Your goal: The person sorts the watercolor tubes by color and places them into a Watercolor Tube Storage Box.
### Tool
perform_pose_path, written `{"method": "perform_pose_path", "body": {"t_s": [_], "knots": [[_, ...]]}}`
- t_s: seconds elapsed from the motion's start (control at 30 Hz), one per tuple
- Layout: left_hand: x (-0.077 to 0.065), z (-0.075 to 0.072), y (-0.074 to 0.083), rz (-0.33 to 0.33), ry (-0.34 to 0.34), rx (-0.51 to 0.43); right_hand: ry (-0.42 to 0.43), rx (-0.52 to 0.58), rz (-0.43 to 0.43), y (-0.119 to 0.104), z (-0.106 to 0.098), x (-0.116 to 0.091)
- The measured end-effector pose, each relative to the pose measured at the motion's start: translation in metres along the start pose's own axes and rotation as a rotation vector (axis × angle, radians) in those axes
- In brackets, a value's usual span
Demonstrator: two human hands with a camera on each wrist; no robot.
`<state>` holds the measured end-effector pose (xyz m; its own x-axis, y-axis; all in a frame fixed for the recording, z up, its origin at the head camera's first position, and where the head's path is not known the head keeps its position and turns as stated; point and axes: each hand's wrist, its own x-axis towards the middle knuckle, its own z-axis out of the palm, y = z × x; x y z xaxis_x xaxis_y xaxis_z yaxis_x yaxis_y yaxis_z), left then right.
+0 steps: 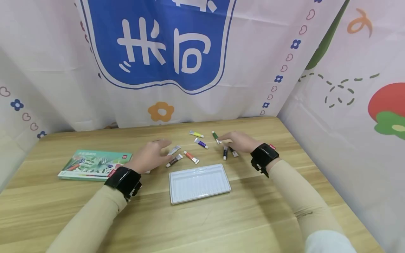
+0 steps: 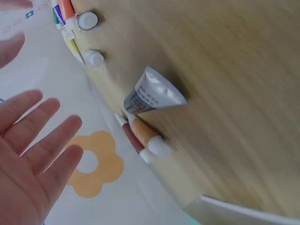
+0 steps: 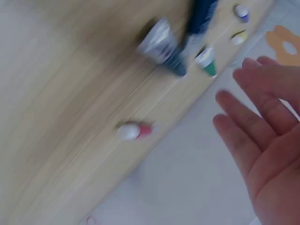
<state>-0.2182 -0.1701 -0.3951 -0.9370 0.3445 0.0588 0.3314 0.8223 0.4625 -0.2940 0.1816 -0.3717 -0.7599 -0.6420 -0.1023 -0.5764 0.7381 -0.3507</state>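
Beige sleeves (image 1: 302,196) lead to fingers (image 2: 57,139), spread and empty, beside paint tubes (image 1: 191,157) likely light, squeezable and best pinched mid-body.

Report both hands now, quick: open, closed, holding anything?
Left hand: open, fingers extended, holding nothing.
Right hand: open, holding nothing, near the green tube.

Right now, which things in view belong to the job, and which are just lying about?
Likely the job:
small tubes, close to the left hand and right hand
white tray, beside them

Probably just about:
teal box, off to one side
printed cloth, hanging behind
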Motion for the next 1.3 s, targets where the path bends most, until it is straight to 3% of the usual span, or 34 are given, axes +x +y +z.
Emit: {"method": "perform_pose_path", "body": {"t_s": [0.13,0.27,0.4,0.57,0.8,1.1,1.3], "knots": [[-0.007,-0.002,0.0,0.064,-0.017,0.005,0.015,0.001,0.015,0.012,-0.007,-0.004],[-0.018,0.001,0.0,0.102,-0.083,-0.002,0.038,0.021,0.021,0.022,-0.01,-0.006],[-0.028,0.012,0.004,0.134,-0.152,-0.015,0.03,0.02,-0.012,0.031,-0.005,-0.006],[-0.034,0.029,0.012,0.175,-0.188,0.0,0.024,0.024,-0.107,0.04,0.008,-0.005],[-0.038,0.035,0.019,0.182,-0.214,0.041,0.019,0.016,-0.161,0.044,0.021,-0.004],[-0.043,0.037,0.026,0.219,-0.22,0.02,-0.032,-0.164,-0.205,0.036,0.015,0.002],[-0.043,0.038,0.025,0.247,-0.211,-0.003,-0.033,-0.127,-0.169,0.032,0.013,0.001]]}}
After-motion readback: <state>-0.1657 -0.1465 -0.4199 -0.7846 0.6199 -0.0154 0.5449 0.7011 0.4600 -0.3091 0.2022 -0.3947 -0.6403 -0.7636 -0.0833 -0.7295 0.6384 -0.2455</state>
